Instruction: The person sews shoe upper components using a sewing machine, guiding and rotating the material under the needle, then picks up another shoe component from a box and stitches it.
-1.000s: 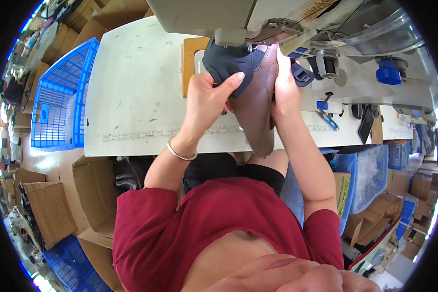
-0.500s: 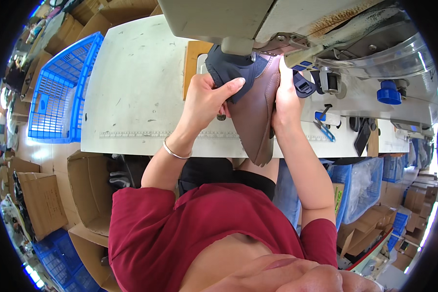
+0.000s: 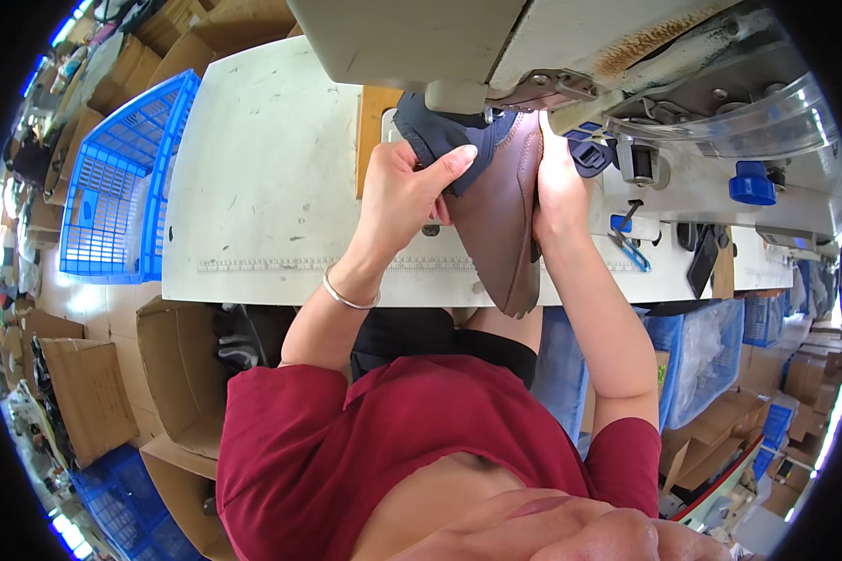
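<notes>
Under the head of a sewing machine [image 3: 393,42] lies a brown leather shoe upper [image 3: 496,220] with stitched seams. A dark blue fabric part [image 3: 451,140] covers its far left side. My left hand [image 3: 400,192] grips that part, thumb on top and fingers underneath. My right hand [image 3: 561,196] is closed along the upper's right edge, its fingertips near the machine's foot area. The upper's narrow end hangs toward me, just past the table's near edge. The machine head hides the needle and the far end of the upper.
The white table [image 3: 262,168] carries a printed ruler strip [image 3: 281,266] near its front edge. Blue-handled snips [image 3: 634,252] and a dark phone-like object [image 3: 702,274] lie at right. A blue crate [image 3: 112,201] stands left. Cardboard boxes [image 3: 173,374] sit below.
The whole view has shifted slightly down and right. Relative to the table edge, the shoe upper has moved a little away from me, toward the machine. Both hands keep their hold.
</notes>
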The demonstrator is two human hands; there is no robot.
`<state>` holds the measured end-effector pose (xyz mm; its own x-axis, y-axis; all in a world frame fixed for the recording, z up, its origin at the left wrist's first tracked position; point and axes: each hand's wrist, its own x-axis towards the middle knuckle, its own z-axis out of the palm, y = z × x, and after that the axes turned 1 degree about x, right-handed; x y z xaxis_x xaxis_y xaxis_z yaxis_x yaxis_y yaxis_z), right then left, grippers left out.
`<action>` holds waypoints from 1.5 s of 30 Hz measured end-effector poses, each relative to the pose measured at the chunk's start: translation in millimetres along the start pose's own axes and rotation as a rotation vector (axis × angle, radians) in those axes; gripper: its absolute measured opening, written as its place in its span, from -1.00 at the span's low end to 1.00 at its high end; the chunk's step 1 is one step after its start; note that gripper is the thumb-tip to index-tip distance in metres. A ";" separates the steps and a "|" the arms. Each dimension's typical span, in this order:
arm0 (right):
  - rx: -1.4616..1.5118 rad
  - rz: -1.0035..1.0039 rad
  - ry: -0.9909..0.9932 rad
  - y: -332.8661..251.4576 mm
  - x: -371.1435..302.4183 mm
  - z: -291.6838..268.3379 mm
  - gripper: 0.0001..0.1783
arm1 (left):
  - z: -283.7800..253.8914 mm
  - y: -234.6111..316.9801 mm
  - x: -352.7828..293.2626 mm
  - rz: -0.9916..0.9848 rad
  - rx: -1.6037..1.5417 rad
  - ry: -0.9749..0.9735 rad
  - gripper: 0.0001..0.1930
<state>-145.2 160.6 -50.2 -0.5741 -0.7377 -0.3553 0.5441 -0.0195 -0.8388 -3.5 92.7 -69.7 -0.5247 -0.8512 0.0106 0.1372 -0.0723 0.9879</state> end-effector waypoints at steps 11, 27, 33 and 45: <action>-0.040 -0.245 -0.033 24.0 62.3 -30.7 -0.66 | 2.7 6.0 11.4 -0.029 -0.089 -0.062 -0.61; 0.081 -0.105 0.044 -19.7 22.9 11.2 -0.76 | 5.4 10.4 21.9 -0.034 -0.201 -0.082 -0.75; 0.066 -0.130 0.076 -16.4 24.8 9.8 -0.79 | 3.7 10.6 24.6 -0.045 -0.195 -0.129 -0.82; 0.095 -0.139 0.030 -25.6 43.8 3.1 -0.75 | 14.3 5.3 21.8 -0.052 -0.248 0.001 -0.83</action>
<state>-182.4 126.7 -43.0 -0.6652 -0.7030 -0.2516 0.5125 -0.1849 -0.8385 -26.2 81.3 -62.0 -0.5357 -0.8434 -0.0398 0.3118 -0.2414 0.9190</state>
